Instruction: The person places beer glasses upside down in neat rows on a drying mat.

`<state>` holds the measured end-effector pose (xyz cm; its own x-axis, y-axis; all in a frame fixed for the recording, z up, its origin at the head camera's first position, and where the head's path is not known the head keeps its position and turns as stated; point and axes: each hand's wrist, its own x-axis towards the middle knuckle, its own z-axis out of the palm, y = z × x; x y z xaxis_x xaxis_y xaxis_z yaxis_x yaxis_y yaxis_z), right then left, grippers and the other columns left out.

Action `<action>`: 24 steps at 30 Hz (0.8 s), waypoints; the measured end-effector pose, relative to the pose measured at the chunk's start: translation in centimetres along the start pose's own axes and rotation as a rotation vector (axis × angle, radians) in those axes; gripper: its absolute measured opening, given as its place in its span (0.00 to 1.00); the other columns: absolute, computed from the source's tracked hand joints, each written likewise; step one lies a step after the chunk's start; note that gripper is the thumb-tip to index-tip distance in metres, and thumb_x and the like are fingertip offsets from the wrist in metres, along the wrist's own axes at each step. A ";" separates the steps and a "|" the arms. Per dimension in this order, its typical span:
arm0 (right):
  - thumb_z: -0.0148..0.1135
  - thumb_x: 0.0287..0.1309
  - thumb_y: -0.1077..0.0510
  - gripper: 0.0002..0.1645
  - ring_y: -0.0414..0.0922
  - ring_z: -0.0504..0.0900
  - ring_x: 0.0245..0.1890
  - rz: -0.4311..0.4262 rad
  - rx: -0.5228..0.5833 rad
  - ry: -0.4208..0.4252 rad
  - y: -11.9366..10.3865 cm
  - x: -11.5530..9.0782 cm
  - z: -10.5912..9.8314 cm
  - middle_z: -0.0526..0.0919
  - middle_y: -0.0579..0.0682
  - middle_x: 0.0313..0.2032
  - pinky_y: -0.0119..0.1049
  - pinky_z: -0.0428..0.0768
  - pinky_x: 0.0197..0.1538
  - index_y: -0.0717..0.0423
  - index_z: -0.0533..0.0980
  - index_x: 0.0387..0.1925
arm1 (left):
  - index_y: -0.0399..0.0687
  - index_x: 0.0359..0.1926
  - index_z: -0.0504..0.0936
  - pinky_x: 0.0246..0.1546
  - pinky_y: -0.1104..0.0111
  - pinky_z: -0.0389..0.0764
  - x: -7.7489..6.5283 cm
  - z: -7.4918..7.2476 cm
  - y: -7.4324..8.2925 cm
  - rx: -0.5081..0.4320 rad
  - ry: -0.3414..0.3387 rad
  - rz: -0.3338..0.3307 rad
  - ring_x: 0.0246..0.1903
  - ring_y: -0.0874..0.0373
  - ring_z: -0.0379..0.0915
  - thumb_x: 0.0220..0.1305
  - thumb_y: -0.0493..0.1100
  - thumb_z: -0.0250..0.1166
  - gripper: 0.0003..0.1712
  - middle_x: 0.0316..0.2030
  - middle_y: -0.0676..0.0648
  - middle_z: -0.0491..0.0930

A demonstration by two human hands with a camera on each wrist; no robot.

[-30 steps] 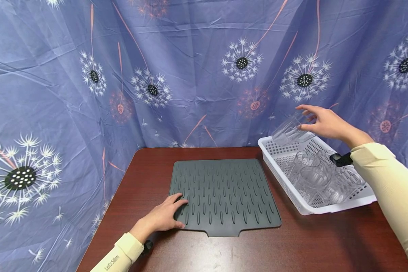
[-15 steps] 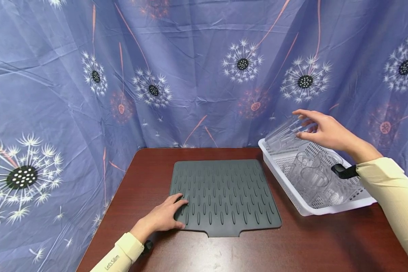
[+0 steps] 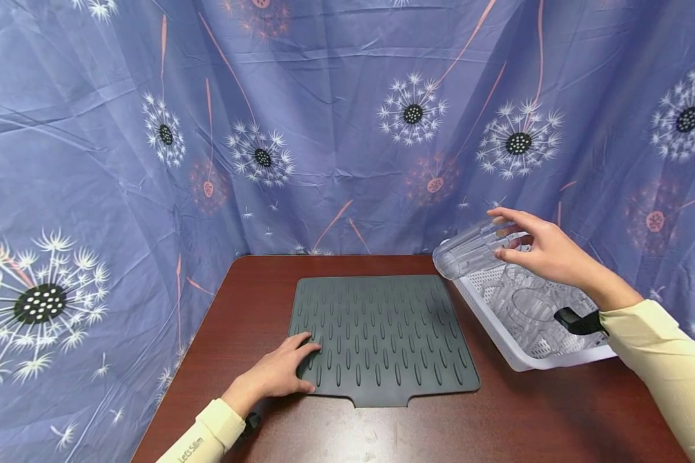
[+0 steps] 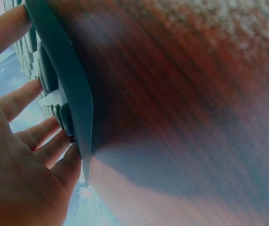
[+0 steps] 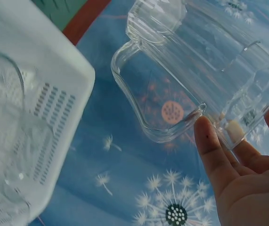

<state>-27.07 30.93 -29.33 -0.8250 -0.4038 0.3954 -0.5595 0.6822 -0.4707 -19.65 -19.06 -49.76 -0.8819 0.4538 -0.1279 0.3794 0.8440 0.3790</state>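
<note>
Over the back left corner of the white basket (image 3: 500, 337), my right hand (image 3: 547, 256) grips a clear glass mug (image 3: 466, 252) by one end, thumb and fingers spread around it. The mug is tilted, its far end pointing left. In the right wrist view its looped handle (image 5: 141, 125) shows near the thumb, and no finger goes through it. My left hand (image 3: 275, 372) rests on the front left edge of a dark grey ridged drying mat (image 3: 382, 334). The left wrist view has those fingers spread, their tips touching the mat's edge (image 4: 73, 80).
Several clear glass mugs (image 3: 535, 303) lie crowded in the basket, partly behind my right arm. The mat lies on a brown wooden table (image 3: 255, 302), left of the basket. A blue curtain (image 3: 324, 116) with dandelions hangs close behind.
My right hand has come down and slightly left with the glass mug, whose far end now reaches past the basket's left rim. The left hand has stayed on the mat.
</note>
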 end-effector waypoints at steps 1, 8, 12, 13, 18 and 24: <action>0.71 0.59 0.62 0.42 0.36 0.79 0.50 0.000 0.016 0.006 0.0 -0.2 0.2 0.77 0.52 0.61 0.17 0.72 0.49 0.41 0.67 0.72 | 0.56 0.71 0.71 0.57 0.41 0.74 0.0 0.0 0.0 0.000 0.000 0.000 0.74 0.41 0.55 0.54 0.57 0.77 0.45 0.75 0.41 0.57; 0.71 0.55 0.69 0.43 0.32 0.80 0.50 -0.025 0.146 0.052 -0.1 -1.5 2.3 0.76 0.54 0.60 0.18 0.75 0.49 0.47 0.68 0.71 | 0.55 0.71 0.71 0.55 0.39 0.74 -0.1 -0.2 0.1 -0.009 -0.013 -0.002 0.74 0.40 0.55 0.53 0.57 0.77 0.45 0.76 0.40 0.57; 0.68 0.55 0.73 0.43 0.34 0.81 0.49 -0.036 0.257 0.053 -0.5 -1.8 3.4 0.75 0.58 0.58 0.21 0.79 0.46 0.55 0.66 0.72 | 0.56 0.71 0.71 0.55 0.39 0.74 -0.2 -0.3 0.1 -0.021 -0.015 -0.008 0.74 0.40 0.54 0.54 0.57 0.77 0.45 0.76 0.41 0.57; 0.67 0.56 0.74 0.43 0.33 0.81 0.49 -0.031 0.281 0.054 -0.6 -1.9 3.6 0.75 0.58 0.58 0.22 0.80 0.46 0.56 0.66 0.72 | 0.56 0.71 0.71 0.56 0.39 0.74 -0.2 -0.3 0.1 -0.023 -0.018 -0.009 0.74 0.40 0.54 0.54 0.57 0.77 0.45 0.76 0.41 0.56; 0.64 0.58 0.74 0.42 0.33 0.81 0.51 -0.016 0.357 0.066 -1.2 -2.4 4.5 0.73 0.59 0.58 0.23 0.81 0.47 0.56 0.64 0.73 | 0.56 0.71 0.71 0.56 0.39 0.74 -0.1 -0.2 0.2 -0.035 -0.021 -0.006 0.74 0.40 0.54 0.54 0.57 0.77 0.45 0.76 0.41 0.56; 0.63 0.61 0.72 0.41 0.33 0.81 0.51 0.031 0.407 0.108 -1.5 -3.0 5.8 0.74 0.45 0.58 0.24 0.81 0.46 0.53 0.64 0.74 | 0.55 0.70 0.71 0.57 0.40 0.73 0.0 -0.2 0.4 -0.043 -0.014 -0.006 0.74 0.39 0.54 0.53 0.56 0.77 0.45 0.76 0.40 0.57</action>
<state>-24.22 27.62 -34.35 -0.8411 -0.3053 0.4465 -0.5381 0.3882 -0.7481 -19.55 -18.82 -49.45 -0.8802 0.4526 -0.1428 0.3611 0.8339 0.4174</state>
